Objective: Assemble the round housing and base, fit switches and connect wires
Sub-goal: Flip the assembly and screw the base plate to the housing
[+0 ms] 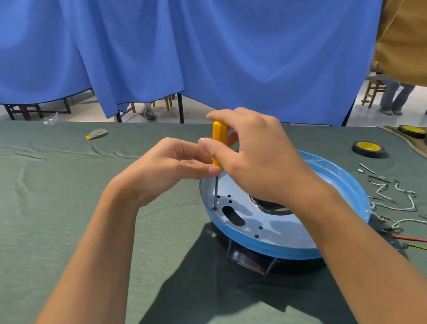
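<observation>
From the head view, the right hand point(259, 161) is wrapped around the yellow screwdriver point(218, 133). It holds the tool upright so the tip sits in a hole near the left rim of the round housing point(285, 234). The left hand point(161, 169) pinches the lower handle, likely to steady it. The housing rests on its black base point(251, 261) on the bench point(49, 212), with the wires point(393, 202) loose to the right.

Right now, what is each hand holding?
Left hand: pinches the screwdriver at the handle's base.
Right hand: grips the screwdriver handle.
</observation>
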`<control>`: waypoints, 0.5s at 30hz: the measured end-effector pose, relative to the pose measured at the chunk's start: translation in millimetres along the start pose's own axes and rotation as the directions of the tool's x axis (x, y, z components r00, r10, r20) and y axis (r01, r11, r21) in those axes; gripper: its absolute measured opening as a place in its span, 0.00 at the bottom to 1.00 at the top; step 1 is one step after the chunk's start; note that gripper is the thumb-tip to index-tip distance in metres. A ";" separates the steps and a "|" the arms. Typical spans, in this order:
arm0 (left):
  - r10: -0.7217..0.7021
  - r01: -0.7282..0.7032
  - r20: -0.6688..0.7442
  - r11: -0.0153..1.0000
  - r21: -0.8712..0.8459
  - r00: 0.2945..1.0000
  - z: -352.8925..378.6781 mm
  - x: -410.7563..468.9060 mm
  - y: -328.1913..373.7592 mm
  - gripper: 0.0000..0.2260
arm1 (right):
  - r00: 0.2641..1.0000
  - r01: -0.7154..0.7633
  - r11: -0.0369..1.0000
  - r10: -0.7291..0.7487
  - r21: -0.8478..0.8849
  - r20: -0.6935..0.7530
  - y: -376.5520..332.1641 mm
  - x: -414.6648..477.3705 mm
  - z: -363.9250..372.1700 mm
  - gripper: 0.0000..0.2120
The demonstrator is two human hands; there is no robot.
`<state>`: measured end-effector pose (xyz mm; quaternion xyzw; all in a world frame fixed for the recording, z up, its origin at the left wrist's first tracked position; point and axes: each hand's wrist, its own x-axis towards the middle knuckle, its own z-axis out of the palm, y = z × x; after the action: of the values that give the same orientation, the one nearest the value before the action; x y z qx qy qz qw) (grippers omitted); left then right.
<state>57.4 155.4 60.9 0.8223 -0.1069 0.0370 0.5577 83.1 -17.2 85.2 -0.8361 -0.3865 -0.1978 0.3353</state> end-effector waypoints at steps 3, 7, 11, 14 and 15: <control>-0.014 0.014 0.052 1.000 0.005 0.999 -2.9 -2.7 0.5 0.10 | 0.998 -0.016 0.995 0.011 0.096 0.056 -0.8 1.1 -4.1 0.19; -0.018 0.018 0.011 1.000 0.011 1.000 1.0 -1.3 1.4 0.14 | 0.997 0.015 1.000 -0.015 0.005 -0.071 -0.2 -0.3 -0.7 0.14; -0.019 0.019 -0.017 1.000 0.011 1.000 3.8 1.2 0.7 0.17 | 0.998 0.024 0.999 -0.026 -0.034 -0.057 0.1 -1.2 0.9 0.18; -0.026 0.026 0.016 1.000 0.006 1.000 0.5 -1.3 0.4 0.13 | 0.999 0.002 0.998 -0.005 0.060 0.047 -0.5 -0.4 -0.9 0.22; -0.028 0.028 0.026 1.000 0.003 0.999 0.0 -2.1 0.6 0.11 | 0.999 -0.002 0.998 -0.001 0.065 0.041 -0.3 -0.2 -1.1 0.21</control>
<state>55.2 155.5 61.1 0.8249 -0.1025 0.0188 0.5556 82.7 -17.9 85.9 -0.8287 -0.3992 -0.1678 0.3545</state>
